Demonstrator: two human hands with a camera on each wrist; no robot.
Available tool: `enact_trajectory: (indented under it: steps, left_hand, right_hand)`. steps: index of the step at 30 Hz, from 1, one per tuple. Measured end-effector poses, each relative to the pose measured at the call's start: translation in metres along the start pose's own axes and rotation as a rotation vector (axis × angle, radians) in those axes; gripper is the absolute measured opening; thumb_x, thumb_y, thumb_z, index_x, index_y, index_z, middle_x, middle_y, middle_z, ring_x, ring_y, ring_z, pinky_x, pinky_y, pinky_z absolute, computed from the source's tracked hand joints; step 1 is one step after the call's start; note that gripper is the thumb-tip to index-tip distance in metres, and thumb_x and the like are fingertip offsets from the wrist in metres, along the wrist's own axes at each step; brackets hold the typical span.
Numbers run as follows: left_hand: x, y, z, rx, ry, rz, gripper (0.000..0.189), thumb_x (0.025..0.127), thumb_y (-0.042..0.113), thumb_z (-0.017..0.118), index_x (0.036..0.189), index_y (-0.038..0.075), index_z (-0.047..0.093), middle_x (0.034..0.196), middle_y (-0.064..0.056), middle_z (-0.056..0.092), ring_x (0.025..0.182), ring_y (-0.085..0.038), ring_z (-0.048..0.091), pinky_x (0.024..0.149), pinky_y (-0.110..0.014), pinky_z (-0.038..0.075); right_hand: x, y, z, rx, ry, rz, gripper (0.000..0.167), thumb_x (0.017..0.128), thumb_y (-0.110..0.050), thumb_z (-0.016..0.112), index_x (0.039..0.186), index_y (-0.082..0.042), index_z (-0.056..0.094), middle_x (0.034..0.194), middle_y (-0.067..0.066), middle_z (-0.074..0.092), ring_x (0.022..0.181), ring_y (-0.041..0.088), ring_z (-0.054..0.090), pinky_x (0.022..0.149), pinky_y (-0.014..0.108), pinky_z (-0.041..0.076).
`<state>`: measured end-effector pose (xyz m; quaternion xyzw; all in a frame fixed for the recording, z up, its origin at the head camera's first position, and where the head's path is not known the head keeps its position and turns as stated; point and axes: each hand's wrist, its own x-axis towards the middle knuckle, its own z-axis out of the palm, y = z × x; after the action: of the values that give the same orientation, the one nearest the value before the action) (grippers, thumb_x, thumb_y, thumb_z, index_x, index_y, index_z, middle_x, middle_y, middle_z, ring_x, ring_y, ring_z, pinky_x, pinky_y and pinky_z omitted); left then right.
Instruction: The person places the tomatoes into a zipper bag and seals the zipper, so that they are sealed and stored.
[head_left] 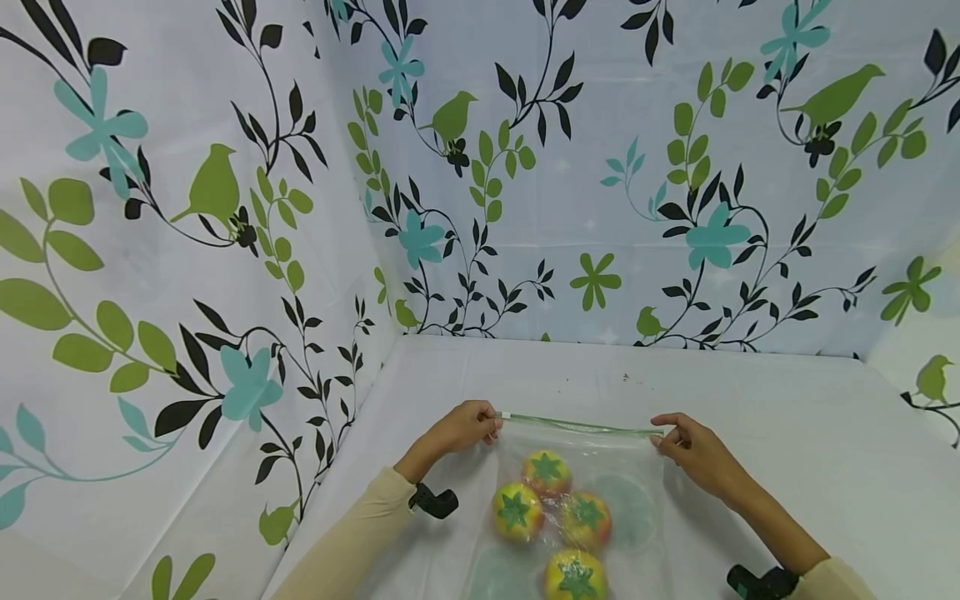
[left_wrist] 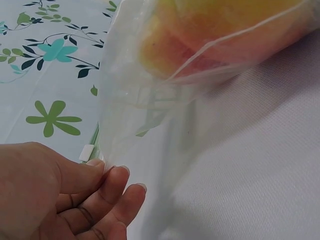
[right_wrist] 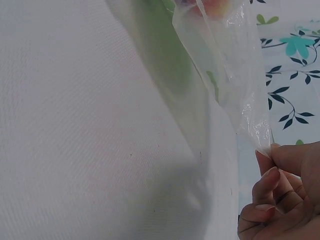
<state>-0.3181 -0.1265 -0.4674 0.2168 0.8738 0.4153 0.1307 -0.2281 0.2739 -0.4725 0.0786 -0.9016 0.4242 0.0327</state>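
Note:
A clear zip bag [head_left: 637,508] with a green zip strip along its top holds several yellow-red tomato-like fruits [head_left: 585,521] with green star-shaped tops. At the bag's top left corner, my left hand [head_left: 467,425] pinches the plastic between thumb and fingers. A white slider [left_wrist: 87,152] sits on the zip strip right beside that thumb. My right hand [head_left: 696,450] pinches the opposite top corner, its other fingers curled in the right wrist view. Between the two hands the zip strip [head_left: 577,426] is stretched nearly straight. The bag's lower end runs out of the head view.
A white-covered table [head_left: 787,408] lies under the bag. Behind and to the left hang white cloths [head_left: 480,167] printed with leaves, birds and flowers. Each wrist wears a black camera mount [head_left: 435,501].

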Motion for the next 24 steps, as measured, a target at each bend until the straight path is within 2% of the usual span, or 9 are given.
enact_trajectory:
  steps: [5,11,16,24]
  left_hand:
    - [0.0,-0.001,0.0,0.001,0.001,0.003,0.019,0.109,0.016,0.058,0.099,0.001,0.064,0.093,-0.01,0.072,0.085,-0.024,0.074,0.075,-0.033,0.055]
    - [0.0,0.005,-0.004,0.033,-0.008,0.005,0.016,0.108,0.014,0.058,0.106,0.0,0.065,0.094,-0.01,0.071,0.083,-0.023,0.073,0.072,-0.031,0.053]
    - [0.001,0.01,-0.011,0.06,-0.023,0.006,0.016,0.106,0.013,0.06,0.113,-0.001,0.065,0.097,-0.01,0.071,0.083,-0.021,0.072,0.073,-0.031,0.054]
    - [0.006,0.017,-0.016,0.201,-0.051,0.01,0.011,0.105,0.014,0.064,0.11,0.004,0.067,0.102,-0.009,0.073,0.084,-0.018,0.069,0.073,-0.032,0.054]
  right_hand:
    - [0.002,0.004,0.002,-0.015,-0.006,-0.013,0.044,0.103,-0.019,0.07,0.138,0.005,0.058,0.089,0.004,0.066,0.077,0.016,0.058,0.065,0.027,0.047]
    - [0.005,0.002,0.001,-0.08,-0.026,-0.077,0.046,0.101,-0.021,0.073,0.137,0.004,0.058,0.09,0.001,0.067,0.075,0.008,0.057,0.064,0.026,0.048]
    - [0.012,-0.001,0.001,-0.095,-0.059,-0.079,0.056,0.099,-0.027,0.076,0.138,0.007,0.055,0.092,0.002,0.069,0.079,0.011,0.061,0.068,0.028,0.05]
    - [0.026,-0.004,0.001,-0.174,-0.107,-0.052,0.063,0.096,-0.04,0.077,0.139,0.002,0.057,0.099,0.004,0.071,0.086,0.017,0.063,0.074,0.039,0.051]
